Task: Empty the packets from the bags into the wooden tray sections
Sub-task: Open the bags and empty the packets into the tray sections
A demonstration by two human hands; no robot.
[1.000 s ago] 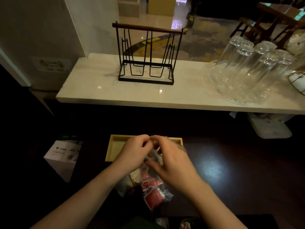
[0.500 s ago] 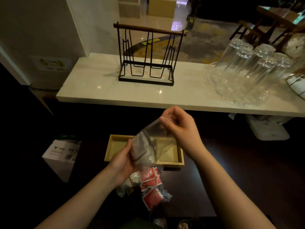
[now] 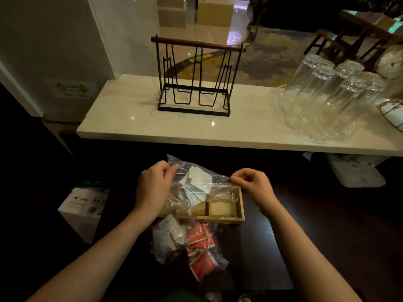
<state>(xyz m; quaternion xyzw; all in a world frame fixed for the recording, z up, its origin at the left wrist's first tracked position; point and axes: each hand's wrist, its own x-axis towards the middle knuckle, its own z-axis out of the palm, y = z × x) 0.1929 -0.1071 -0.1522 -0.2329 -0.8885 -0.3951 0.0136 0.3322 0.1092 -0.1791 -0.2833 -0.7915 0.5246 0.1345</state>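
Since half a second ago the clear bag (image 3: 196, 186) has turned from hanging upright to lying stretched sideways, and both hands have dropped lower over the dark table (image 3: 305, 225). The left hand (image 3: 152, 188) has come up off the bag's lower part to its left top corner, while the right hand (image 3: 254, 185) has swung down and out to the right corner.

Each hand pinches the plastic between thumb and closed fingertips, the other fingers curled in — the film is drawn taut between them, with a loose flap standing up at the far left. Inside the bag, pale packets (image 3: 196, 182) sit bunched toward the left and slope downward. The bag hangs just above the wooden tray (image 3: 236, 214), covering its left part; the tray's right section shows through and past the plastic, with a divider visible. Whether any packets already lie in the covered sections cannot be told.

Nearer the person, just beside the tray's near edge, two more clear bags rest on the table: one on the left with white packets (image 3: 166, 236), one on the right with red packets (image 3: 201, 251), the two touching.

At the left of the table stands a white box (image 3: 84, 210). On the far pale counter (image 3: 141, 120) a black wire rack (image 3: 195, 81) stands upright, and a group of upturned glasses (image 3: 327, 88) sits on a glass dish at the right.
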